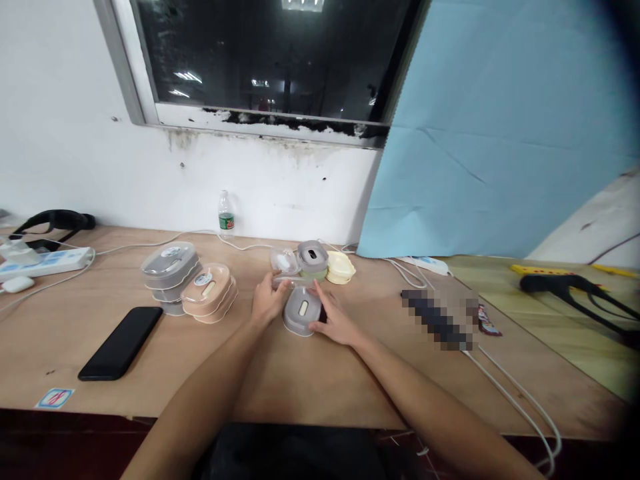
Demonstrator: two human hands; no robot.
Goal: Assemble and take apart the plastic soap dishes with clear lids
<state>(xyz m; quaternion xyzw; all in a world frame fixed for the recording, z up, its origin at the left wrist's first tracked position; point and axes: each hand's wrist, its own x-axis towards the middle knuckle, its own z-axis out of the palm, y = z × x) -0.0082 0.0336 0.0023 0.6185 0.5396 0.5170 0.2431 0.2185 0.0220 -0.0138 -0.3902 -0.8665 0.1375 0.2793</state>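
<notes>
A small grey oval box (303, 310) with a pale slot-shaped inset on top stands on the table between my hands. My left hand (269, 299) is at its far left, thumb and fingers closed on the edge of what looks like a clear plastic lid (296, 283) behind the box. My right hand (336, 319) grips the box's right side, thumb near the front and index finger at the back. Just beyond are a clear lid-like piece (284, 261), a grey-topped box (313, 256) over a greenish part, and a pale yellow container (341, 267).
To the left stand stacked grey boxes (170, 267) and stacked peach boxes (209, 293), with a black phone (121, 343) before them. A bottle (226, 215) is by the wall. Power strips (55, 261), white cables (520, 393) and a blurred dark object (437, 320) lie around.
</notes>
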